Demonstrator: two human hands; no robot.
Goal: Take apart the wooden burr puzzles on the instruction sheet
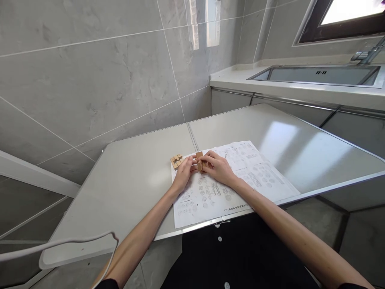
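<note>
Over a printed paper sheet [192, 208], my left hand [183, 174] and my right hand [221, 168] meet around small light-brown wooden puzzle pieces [199, 155]. The fingers of my left hand reach in from the left and press against the wood. My right thumb and fingers pinch it from the right and from above. Fingers partly hide these pieces, so their joints and number are unclear. Just left of my left hand, at the sheet's upper left corner, lies a block of several wooden bars fitted together [176, 161].
The sheet lies on a pale folding table [144, 172] with a seam across its middle. Behind stands a grey tiled wall [120, 80]. At the right is a counter with a steel sink [319, 76]. A white cable [60, 243] hangs at the lower left.
</note>
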